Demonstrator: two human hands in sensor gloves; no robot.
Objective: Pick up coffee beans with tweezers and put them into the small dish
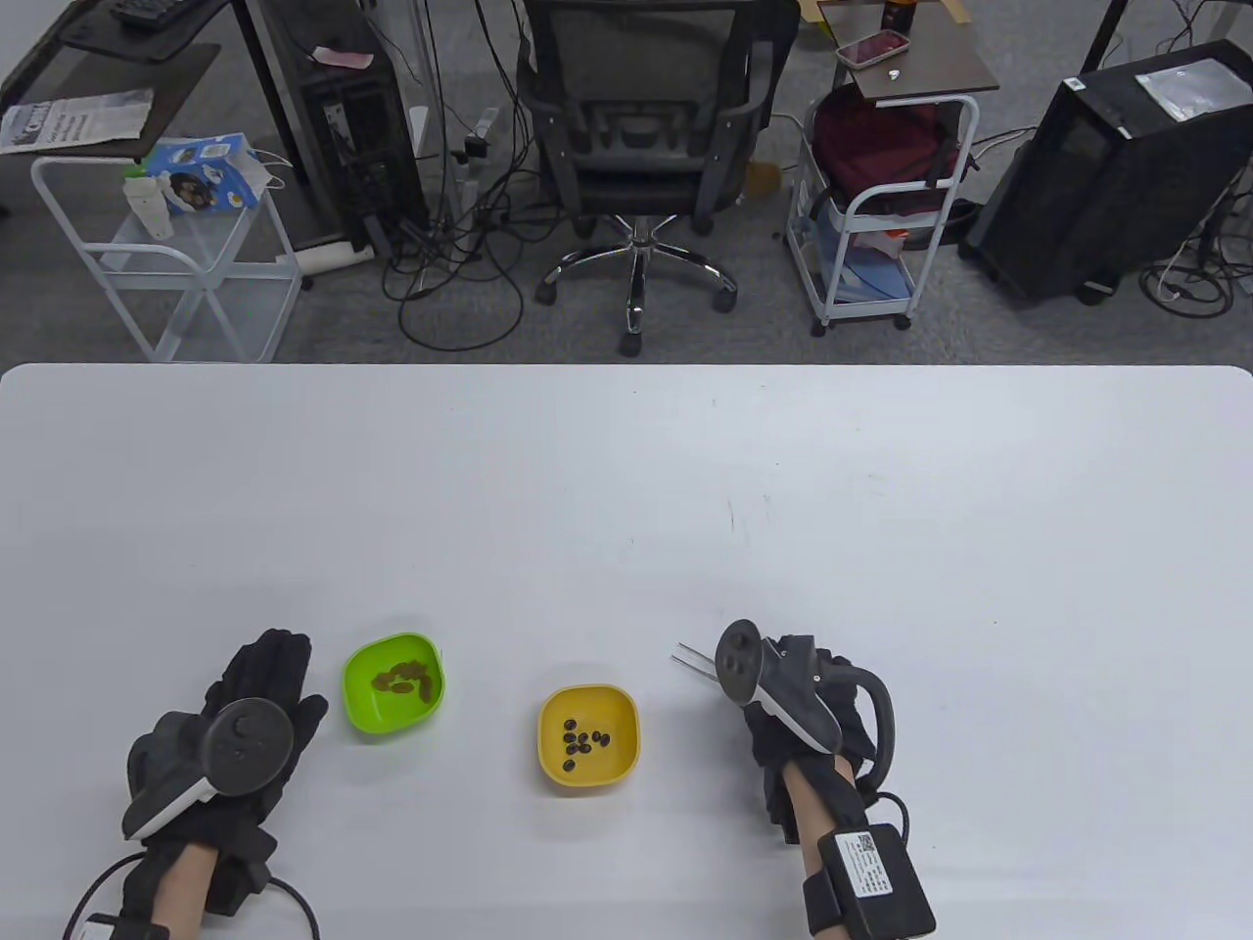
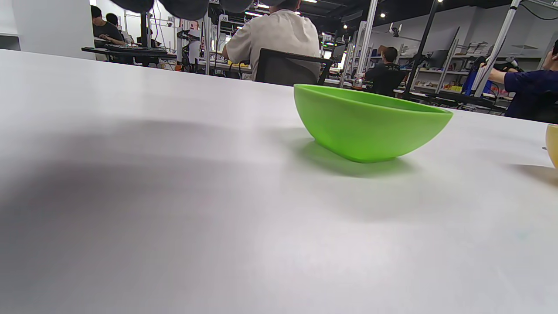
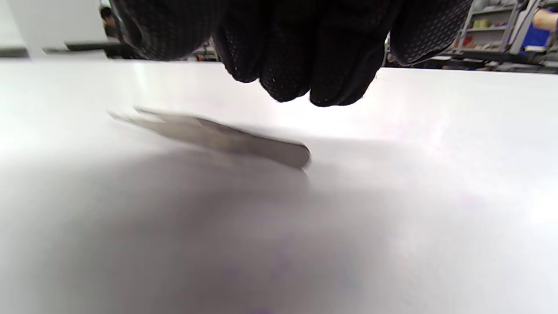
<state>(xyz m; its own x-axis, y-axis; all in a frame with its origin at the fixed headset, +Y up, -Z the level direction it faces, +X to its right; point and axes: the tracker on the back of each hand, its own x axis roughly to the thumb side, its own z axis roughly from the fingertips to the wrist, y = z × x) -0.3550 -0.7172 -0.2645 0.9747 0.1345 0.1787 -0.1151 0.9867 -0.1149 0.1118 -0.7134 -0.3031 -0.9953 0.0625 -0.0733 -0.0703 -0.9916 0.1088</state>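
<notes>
A yellow dish (image 1: 626, 705) holds several dark coffee beans (image 1: 584, 737). A green dish (image 1: 367, 720) to its left holds several brownish pieces (image 1: 403, 676); it also shows in the left wrist view (image 2: 370, 122). Metal tweezers (image 1: 691, 661) lie flat on the table right of the yellow dish, and are blurred in the right wrist view (image 3: 226, 139). My right hand (image 1: 759, 720) hovers over their rear end, with its fingers (image 3: 305, 65) curled just above them and not touching. My left hand (image 1: 284, 676) rests flat on the table left of the green dish, holding nothing.
The white table (image 1: 626, 490) stretches wide beyond the dishes. Past its far edge stand an office chair (image 1: 641, 127), two white carts (image 1: 186, 255) and computer towers. The yellow dish's edge shows at the right of the left wrist view (image 2: 552, 144).
</notes>
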